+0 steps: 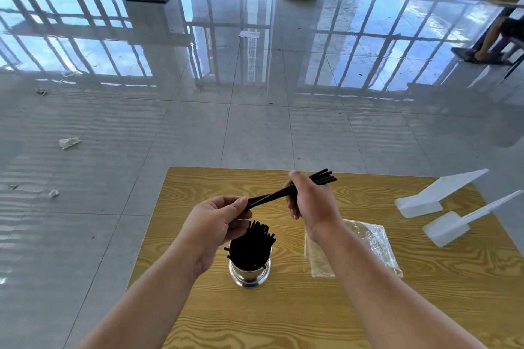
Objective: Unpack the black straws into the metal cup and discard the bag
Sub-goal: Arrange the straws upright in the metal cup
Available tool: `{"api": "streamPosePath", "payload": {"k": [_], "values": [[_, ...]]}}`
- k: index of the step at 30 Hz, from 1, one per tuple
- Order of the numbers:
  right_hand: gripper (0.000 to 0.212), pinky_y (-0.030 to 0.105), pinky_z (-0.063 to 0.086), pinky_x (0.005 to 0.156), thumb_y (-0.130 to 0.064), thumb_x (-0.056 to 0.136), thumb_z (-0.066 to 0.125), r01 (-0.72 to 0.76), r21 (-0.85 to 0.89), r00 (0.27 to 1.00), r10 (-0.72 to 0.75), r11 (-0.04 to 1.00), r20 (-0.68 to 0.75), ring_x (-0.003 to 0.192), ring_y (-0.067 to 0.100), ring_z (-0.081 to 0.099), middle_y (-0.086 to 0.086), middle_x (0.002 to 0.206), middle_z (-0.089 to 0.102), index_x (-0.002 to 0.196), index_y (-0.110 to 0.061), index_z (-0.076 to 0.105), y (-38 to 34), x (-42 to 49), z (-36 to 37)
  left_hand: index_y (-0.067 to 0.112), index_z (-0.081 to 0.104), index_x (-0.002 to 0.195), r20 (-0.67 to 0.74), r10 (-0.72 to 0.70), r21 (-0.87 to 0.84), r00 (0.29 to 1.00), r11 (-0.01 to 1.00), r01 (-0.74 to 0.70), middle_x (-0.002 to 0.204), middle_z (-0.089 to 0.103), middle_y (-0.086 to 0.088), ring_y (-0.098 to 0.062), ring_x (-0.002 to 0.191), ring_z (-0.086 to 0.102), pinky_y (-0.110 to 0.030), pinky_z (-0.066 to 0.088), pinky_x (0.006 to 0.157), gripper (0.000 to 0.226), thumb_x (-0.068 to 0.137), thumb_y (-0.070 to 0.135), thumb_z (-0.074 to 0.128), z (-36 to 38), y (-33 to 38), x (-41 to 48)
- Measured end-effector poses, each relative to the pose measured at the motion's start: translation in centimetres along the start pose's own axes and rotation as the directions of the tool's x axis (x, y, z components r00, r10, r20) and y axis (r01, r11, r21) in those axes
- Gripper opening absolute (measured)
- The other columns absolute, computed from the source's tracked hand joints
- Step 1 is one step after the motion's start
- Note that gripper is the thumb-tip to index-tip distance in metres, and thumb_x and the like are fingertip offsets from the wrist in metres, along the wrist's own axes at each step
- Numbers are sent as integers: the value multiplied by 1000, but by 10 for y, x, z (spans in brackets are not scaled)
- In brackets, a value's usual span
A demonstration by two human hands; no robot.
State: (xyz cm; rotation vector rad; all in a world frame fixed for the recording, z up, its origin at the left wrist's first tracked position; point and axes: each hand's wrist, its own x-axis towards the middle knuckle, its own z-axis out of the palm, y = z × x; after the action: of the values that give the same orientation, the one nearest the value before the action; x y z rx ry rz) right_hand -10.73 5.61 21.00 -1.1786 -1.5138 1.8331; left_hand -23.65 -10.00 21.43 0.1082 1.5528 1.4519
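Black straws (283, 193) stretch in a small bundle between both hands above the wooden table (340, 306): the left hand (215, 224) pinches one end, the right hand (309, 201) grips the middle. Below stands the metal cup (249, 272), full of straws. The clear bag (368, 246) lies flat beside it.

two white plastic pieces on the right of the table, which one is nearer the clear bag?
The white plastic piece with the long thin handle, nearest the camera. It lies just right of the clear plastic bag; the wedge-shaped white plastic piece sits farther back on the wooden table.
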Motion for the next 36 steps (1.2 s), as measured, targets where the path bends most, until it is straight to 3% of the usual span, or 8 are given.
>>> {"api": "streamPosePath", "payload": {"k": [5, 8, 10, 13, 20, 27, 32, 36], "values": [[39, 25, 26, 40, -29, 96, 54, 140, -129, 989, -132, 982, 66, 39, 14, 35, 1, 48, 45, 69, -3, 65, -9, 0, 2, 38, 64, 121, -16, 567, 864, 824, 423, -274, 104, 69, 25, -1, 88, 66, -32, 56, 74, 54, 88, 79, 54, -9, 1, -2], [41, 24, 29, 39, -32, 98, 55, 153, -155, 983, -134, 976, 126, 37, 15, 37, 2, 47, 47, 66, -10, 70, -13, -1, 6, 45, 54, 133, 203, 436, 921, 877, 218, -322, 126, 46, 31, 3, 116, 47, -37, 51, 102, 75, 75, 93, 51, 0, 2, -2], [41, 25, 30, 40, -31, 101, 58, 103, -73, 987, -93, 992, 128, 38, 16, 37, 3, 48, 47, 65, -19, 73, -15, -1, 8, 41, 61, 96, 252, 326, 934, 911, 164, -317, 101, 64, 28, 6, 85, 56, -29, 56, 78, 34, 89, 73, 56, 6, 1, 1], [30, 27, 31, 44, -39, 95, 69, 34, 47, 997, -38, 998, 69, 45, 13, 34, -1, 57, 41, 72, -20, 70, -14, -1, 7, 30, 55, 73, 228, 330, 902, 916, 283, -326, 64, 61, 9, -3, 50, 48, -26, 42, 49, 37, 103, 51, 48, 9, -6, 5], [38, 43, 63, 76, -34, 107, 62, -270, 533, 963, 211, 802, 171, 75, 28, 75, 10, 73, 69, 76, -13, 60, -12, -10, 14, 37, 58, 87, 215, 362, 814, 907, 446, -371, 79, 69, 9, -6, 65, 68, -27, 53, 53, 24, 88, 60, 64, 21, -26, 2], [43, 35, 58, 61, -40, 105, 64, -180, 778, 969, 244, 602, 36, 49, 17, 54, 1, 55, 48, 72, -15, 55, -18, -9, 21, 26, 65, 108, -189, 371, -38, 909, 923, -384, 107, 74, 0, -17, 97, 73, -40, 61, 80, 51, 82, 69, 55, 31, -25, -3], [46, 39, 59, 73, -36, 106, 55, -104, 270, 993, 83, 957, 88, 74, 21, 71, 6, 75, 71, 67, -16, 71, -2, -20, 31, 24, 64, 104, -170, 383, 120, 908, 923, -367, 98, 70, -15, -19, 84, 67, -45, 53, 76, 58, 84, 75, 47, 35, -22, -2], [43, 25, 36, 47, -31, 103, 50, 109, -243, 988, -78, 964, 134, 48, 13, 41, -9, 50, 49, 73, -6, 68, 2, -18, 12, 27, 60, 100, -285, 426, 270, 859, 895, -354, 87, 64, 0, -4, 68, 59, -29, 46, 62, 32, 98, 58, 53, 5, -22, 13]]}}
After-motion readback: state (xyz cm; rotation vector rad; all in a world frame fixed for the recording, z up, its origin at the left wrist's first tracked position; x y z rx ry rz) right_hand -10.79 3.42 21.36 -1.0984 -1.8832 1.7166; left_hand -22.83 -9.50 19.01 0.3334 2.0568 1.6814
